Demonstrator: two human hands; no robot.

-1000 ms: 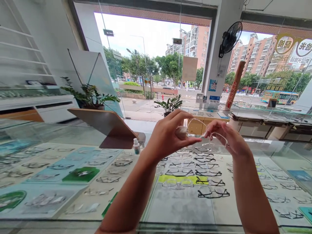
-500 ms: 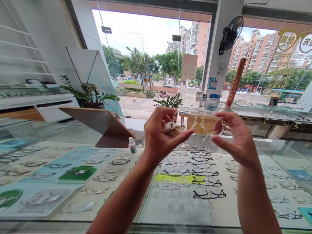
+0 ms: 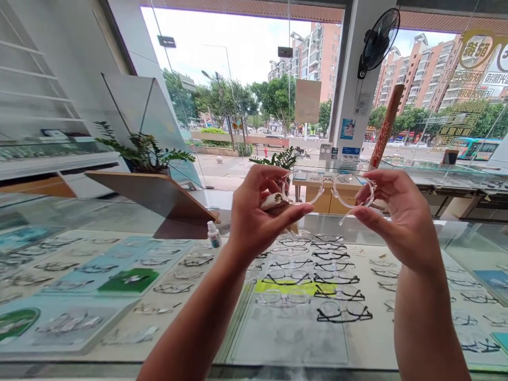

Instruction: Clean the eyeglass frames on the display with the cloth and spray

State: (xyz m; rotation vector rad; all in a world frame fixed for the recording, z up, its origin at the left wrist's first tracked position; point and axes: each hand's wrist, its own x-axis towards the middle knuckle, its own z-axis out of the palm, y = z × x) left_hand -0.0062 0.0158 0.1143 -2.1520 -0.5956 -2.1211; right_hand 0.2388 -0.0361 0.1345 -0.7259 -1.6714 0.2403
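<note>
A pair of clear-framed eyeglasses [image 3: 328, 181] is held up level above the glass counter, its round lenses facing me. My left hand [image 3: 262, 203] pinches the left rim between thumb and fingers. In that same hand a pale cloth with a dark print [image 3: 273, 201] is tucked against the palm, partly hidden by the fingers. My right hand [image 3: 400, 211] grips the right side of the frame near the hinge, with thumb below and fingers above. One clear temple tip hangs beneath the right lens.
Below lies a glass display counter [image 3: 293, 338] with several rows of eyeglasses [image 3: 344, 312]. A small white bottle [image 3: 213, 234] stands on it to the left, beside a tilted wooden-edged mirror or board [image 3: 159, 198]. Potted plants [image 3: 148, 153], a wall fan [image 3: 381, 39] and another counter [image 3: 317, 198] are farther back.
Both hands and the clear eyeglasses have shifted slightly up and right, and the hands are a little farther apart. The grip looks the same. The camera view has tilted down slightly.
</note>
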